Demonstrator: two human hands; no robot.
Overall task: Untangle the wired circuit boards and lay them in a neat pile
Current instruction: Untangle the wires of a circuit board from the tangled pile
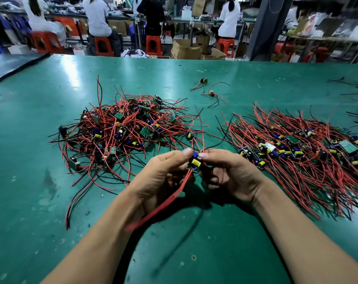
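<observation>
Pinched between left hand (165,171) and right hand (231,173), fingers of both curled on it, just above the green table (51,201): one circuit board (194,161), red wires trailing up and down; to the left, a tangled heap (120,130) of wired boards; to the right, a combed-out pile (296,148), wires lying roughly parallel. Farther back, two stray boards (211,93), apart from both.

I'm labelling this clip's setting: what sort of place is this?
Probably an electronics assembly workshop: heaps of wired circuit boards on a green workbench, and workers on orange stools behind.
</observation>
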